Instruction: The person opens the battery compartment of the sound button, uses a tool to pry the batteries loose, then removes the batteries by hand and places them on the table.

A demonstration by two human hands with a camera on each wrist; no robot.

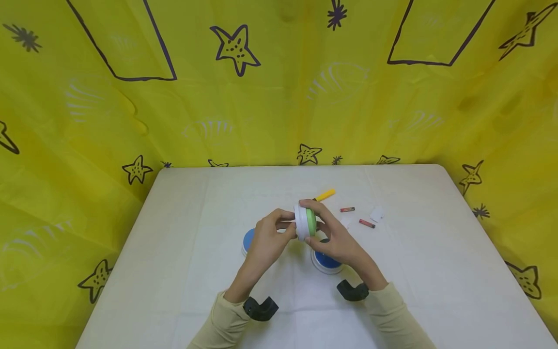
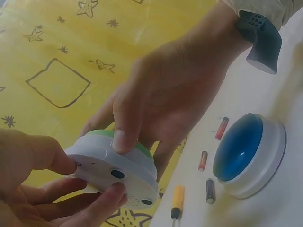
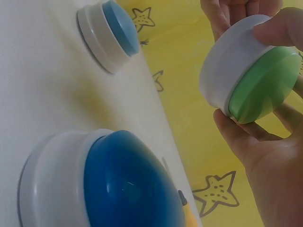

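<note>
Green-topped button is what I have between the two hands, lifted off the table, up and slightly left of the dark-blue button in my head view. It is tipped on its side, with the green dome facing right.

On the left hand, I see fingers and thumb pinching the white base, and the left wrist view shows them against its underside, which has dark round spots. The right hand grips the other side, thumb on the white rim and fingers curled round past the dome; from the head it partly hides the dark-blue button.

Left of the dark-blue button, I make out a light-blue button, partly behind the left hand. Beyond the dark-blue button lies a yellow screwdriver. Farther out and to the right of the dark-blue button I see one red battery, another red battery and a small white piece. My left wrist view also shows a dark battery near the dark-blue button.
</note>
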